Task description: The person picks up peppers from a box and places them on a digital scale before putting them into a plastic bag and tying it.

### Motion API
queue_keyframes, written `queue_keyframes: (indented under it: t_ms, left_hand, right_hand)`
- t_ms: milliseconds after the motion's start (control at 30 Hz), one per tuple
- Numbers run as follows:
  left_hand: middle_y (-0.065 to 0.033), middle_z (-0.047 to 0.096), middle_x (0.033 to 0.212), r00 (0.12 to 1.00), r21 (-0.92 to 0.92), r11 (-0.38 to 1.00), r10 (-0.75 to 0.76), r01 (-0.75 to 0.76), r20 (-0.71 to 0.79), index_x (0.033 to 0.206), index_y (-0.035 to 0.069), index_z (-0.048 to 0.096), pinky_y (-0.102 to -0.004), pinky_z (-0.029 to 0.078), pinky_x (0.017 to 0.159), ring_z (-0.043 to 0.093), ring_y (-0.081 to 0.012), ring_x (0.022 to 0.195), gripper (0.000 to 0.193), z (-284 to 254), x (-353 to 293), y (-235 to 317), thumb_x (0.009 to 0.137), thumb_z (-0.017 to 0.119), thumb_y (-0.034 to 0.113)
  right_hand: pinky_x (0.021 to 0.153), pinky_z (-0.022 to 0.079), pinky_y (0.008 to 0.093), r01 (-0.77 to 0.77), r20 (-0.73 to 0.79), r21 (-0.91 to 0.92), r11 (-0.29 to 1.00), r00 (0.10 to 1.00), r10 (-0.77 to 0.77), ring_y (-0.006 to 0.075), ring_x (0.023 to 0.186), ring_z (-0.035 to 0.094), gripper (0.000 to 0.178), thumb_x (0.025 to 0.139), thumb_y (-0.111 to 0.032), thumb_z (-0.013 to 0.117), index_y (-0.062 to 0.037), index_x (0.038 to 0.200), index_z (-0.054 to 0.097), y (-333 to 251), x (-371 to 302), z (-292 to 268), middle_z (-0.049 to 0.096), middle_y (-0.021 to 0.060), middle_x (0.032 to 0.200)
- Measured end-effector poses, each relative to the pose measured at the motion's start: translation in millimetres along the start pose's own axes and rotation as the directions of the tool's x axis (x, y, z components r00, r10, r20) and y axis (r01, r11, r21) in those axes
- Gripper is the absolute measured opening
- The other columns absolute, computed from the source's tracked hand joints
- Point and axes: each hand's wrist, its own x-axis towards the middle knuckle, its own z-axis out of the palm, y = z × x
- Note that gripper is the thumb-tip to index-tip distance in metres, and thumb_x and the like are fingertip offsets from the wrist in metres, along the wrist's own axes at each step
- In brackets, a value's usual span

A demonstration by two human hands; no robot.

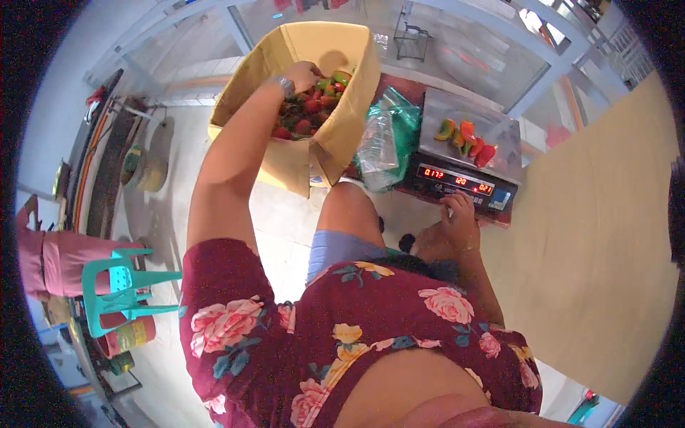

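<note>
My left hand (305, 75), with a band at the wrist, reaches over the wall of a tall cardboard box (285, 50). Its fingers are curled at the red and green peppers (312, 105) inside; the fingertips are hidden, so what they hold does not show. My right hand (460, 216) rests with loosely bent fingers at the front panel of a digital scale (449, 178) and holds nothing. On the scale's metal plate (503, 135) lie several small peppers (467, 134), red, orange and partly green. The red display digits are lit.
Green and clear plastic bags (389, 139) lie between box and scale. A wooden board (592, 250) fills the right side. To the left stand a turquoise plastic chair (114, 285) and a bucket (150, 171). Another person in pink (71, 264) is at the left edge.
</note>
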Motion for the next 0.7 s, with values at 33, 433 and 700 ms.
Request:
queue_keyframes:
  t_ms: [33,433,700]
  left_hand:
    - [-0.0075,0.062,0.101,1.0,-0.002,1.0,-0.021,0.021,-0.007,0.111,0.007,0.059,-0.0361,0.048,0.074,0.06,-0.0229,0.084,0.041,-3,9,-27,0.077,0.063,0.029]
    - [-0.0078,0.062,0.106,0.843,0.41,0.794,-0.529,0.45,0.1,0.11,0.004,0.058,-0.0364,0.048,0.076,0.06,-0.0242,0.089,0.043,31,-11,-165,0.074,0.065,0.028]
    - [-0.009,0.062,0.105,0.872,0.278,0.874,-0.455,0.398,0.182,0.11,0.002,0.057,-0.0346,0.048,0.077,0.06,-0.023,0.091,0.041,66,12,-153,0.076,0.064,0.024]
  right_hand:
    - [0.095,0.037,0.0389,-0.025,0.035,0.009,1.0,0.999,0.024,0.0296,0.111,0.047,0.014,0.076,-0.008,0.059,-0.0045,0.09,0.06,-3,0,-1,0.059,0.0095,0.1]
    - [0.086,0.041,0.04,-0.062,0.168,-0.138,0.988,0.982,0.085,0.0298,0.099,0.052,0.018,0.072,-0.009,0.059,-0.0048,0.089,0.062,46,-36,21,0.059,0.0115,0.097]
    - [0.079,0.044,0.039,-0.03,0.164,-0.22,0.975,0.984,0.068,0.0268,0.09,0.055,0.016,0.073,-0.013,0.053,-0.0092,0.087,0.059,51,-31,24,0.058,0.0081,0.093]
